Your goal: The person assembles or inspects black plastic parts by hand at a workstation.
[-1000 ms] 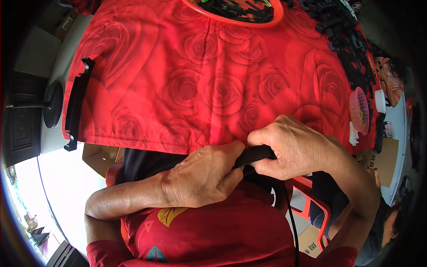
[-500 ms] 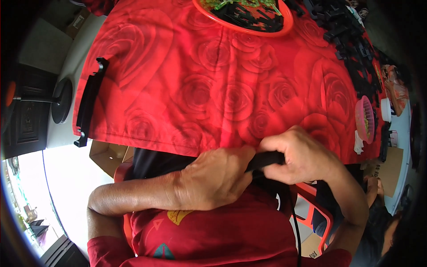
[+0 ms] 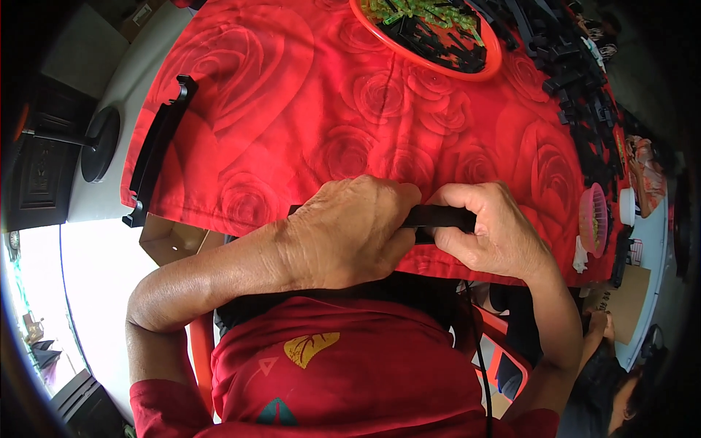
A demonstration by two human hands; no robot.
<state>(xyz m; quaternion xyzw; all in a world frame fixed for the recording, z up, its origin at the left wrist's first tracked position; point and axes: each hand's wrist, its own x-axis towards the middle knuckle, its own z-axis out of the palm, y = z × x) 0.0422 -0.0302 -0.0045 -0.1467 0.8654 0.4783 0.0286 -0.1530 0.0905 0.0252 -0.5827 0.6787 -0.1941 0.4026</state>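
A long black bar-like part is held crosswise over the near edge of the red rose-patterned tablecloth. My left hand is closed around its left stretch and covers most of it; a bit of its left end shows beside my wrist. My right hand pinches the right end between thumb and fingers. What lies under my left palm is hidden. At the table's left edge rests a similar long black part with notched, hooked ends.
An orange-red basin with small black and yellow-green pieces stands at the far side. Black parts are heaped along the right, near a pink basket. Another person's hand shows at lower right. A cardboard box sits below the left edge.
Both hands have risen with the black part, from near my lap to over the table's near edge. The view has shifted slightly.
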